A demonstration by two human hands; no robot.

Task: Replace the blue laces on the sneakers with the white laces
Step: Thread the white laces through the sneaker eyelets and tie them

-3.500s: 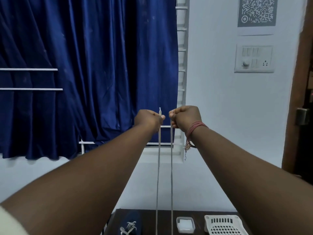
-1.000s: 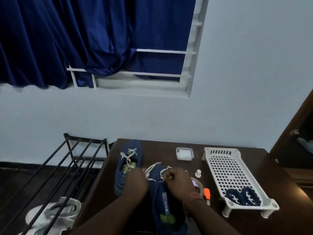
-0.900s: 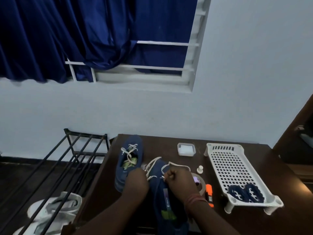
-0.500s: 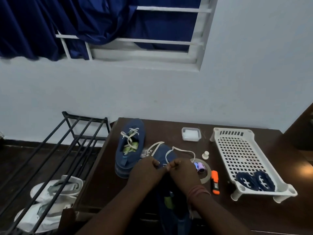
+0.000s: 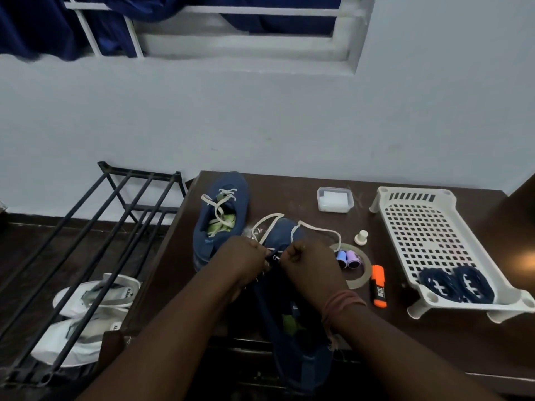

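A dark blue fabric sneaker [image 5: 285, 235] lies on a dark brown wooden tabletop [image 5: 304, 195], toe pointing away from the camera and heel at the near edge. A flat white lace [image 5: 267, 224] is threaded through its upper eyelets and arcs out in two loose loops over the toe. Both hands meet above the sneaker's tongue. The left hand [image 5: 246, 257] has its fingers curled round the left strand of the lace; the right hand [image 5: 307, 260] is closed into a fist, pinching the right strand. A reddish thread band circles the right wrist.

Just to the left stands a second dark blue sneaker [image 5: 221, 218], already threaded with a white lace [image 5: 221, 202], with a green insole showing inside.

To the right of the hands lie a flat ring of clear tape [image 5: 362, 270] with two small spools, one blue and one lilac [image 5: 347, 259], inside it, an orange highlighter pen [image 5: 378, 289], and a small white plastic peg [image 5: 361, 237]. Farther back sits a small clear lidded plastic box [image 5: 335, 199]. At the right is a white perforated plastic tray on short legs [image 5: 428, 227], holding two coiled dark blue laces [image 5: 457, 285] at its near end.

Left of the tabletop is a black metal-bar rack [image 5: 86, 241] with a pair of white shoes [image 5: 92, 311] beneath it. Behind everything is a pale wall, a white window frame [image 5: 246, 43] and a dark blue curtain [image 5: 37, 27].
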